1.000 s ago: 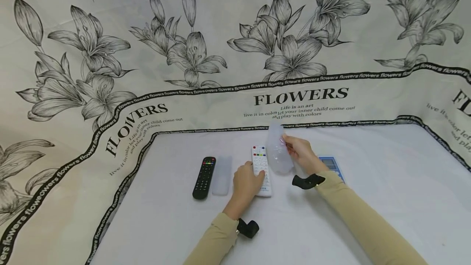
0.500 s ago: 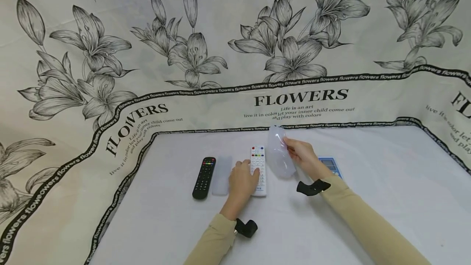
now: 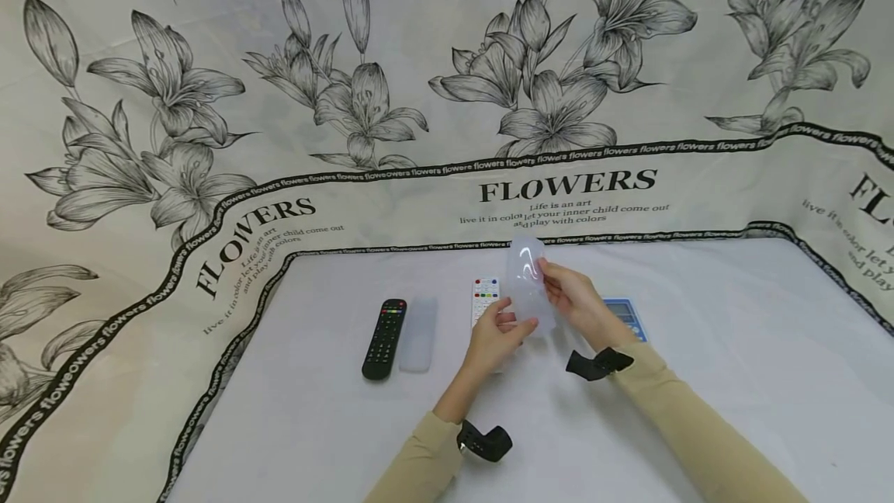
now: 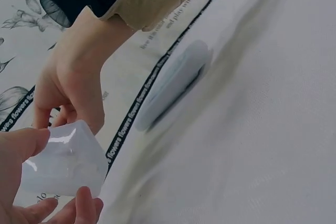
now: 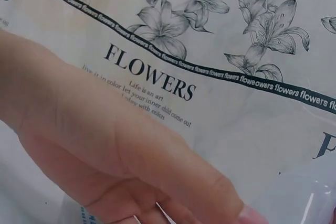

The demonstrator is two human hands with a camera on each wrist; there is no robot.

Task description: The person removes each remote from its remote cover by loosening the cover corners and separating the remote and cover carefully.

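Observation:
My right hand (image 3: 574, 293) pinches the side of a translucent plastic remote-control cover (image 3: 525, 274), held upright above the table near its back edge. My left hand (image 3: 491, 341) is at the cover's lower end, thumb on one side and fingers on the other. In the left wrist view, the cover (image 4: 68, 158) looks spread wide between that thumb and fingers. Behind the left hand lies a white remote control (image 3: 485, 289), its lower part mostly hidden. Only the cover's edge (image 5: 307, 198) shows past my thumb in the right wrist view.
A black remote control (image 3: 384, 340) lies to the left, with a second remote in a frosted cover, or that cover alone, (image 3: 419, 336) beside it. Partly behind the right wrist is a blue calculator (image 3: 628, 313). Flower-printed cloth (image 3: 391, 208) rises behind the white table (image 3: 307, 425).
The left hand has left the white remote control and moved up and right to the cover's lower end. The right hand keeps its pinch on the cover, nearly in place.

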